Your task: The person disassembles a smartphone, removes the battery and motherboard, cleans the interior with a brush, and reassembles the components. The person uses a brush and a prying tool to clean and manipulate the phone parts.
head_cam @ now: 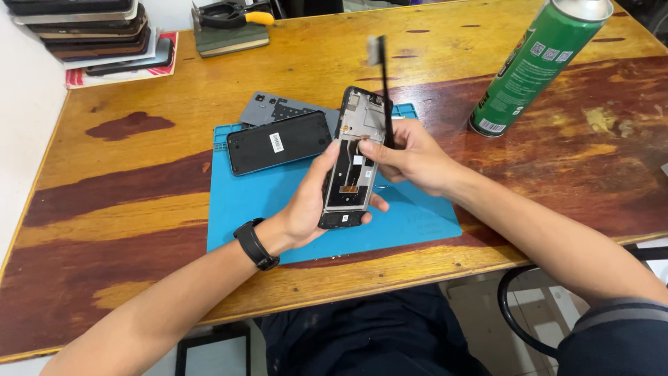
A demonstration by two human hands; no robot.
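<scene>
While gripped: left hand (306,209) was wrapped round the opened phone (353,159), long axis 12-to-6.
Right hand (410,157): at 3 o'clock, pinched a brush (381,76).

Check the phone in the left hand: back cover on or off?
Off. The phone in the left hand shows its bare inner frame and cables; the right hand holds a thin brush against it.

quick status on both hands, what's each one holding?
Left hand: closed around the opened black smartphone frame, held upright above the blue mat.
Right hand: closed on a thin black brush, fingers touching the phone's interior.
</scene>
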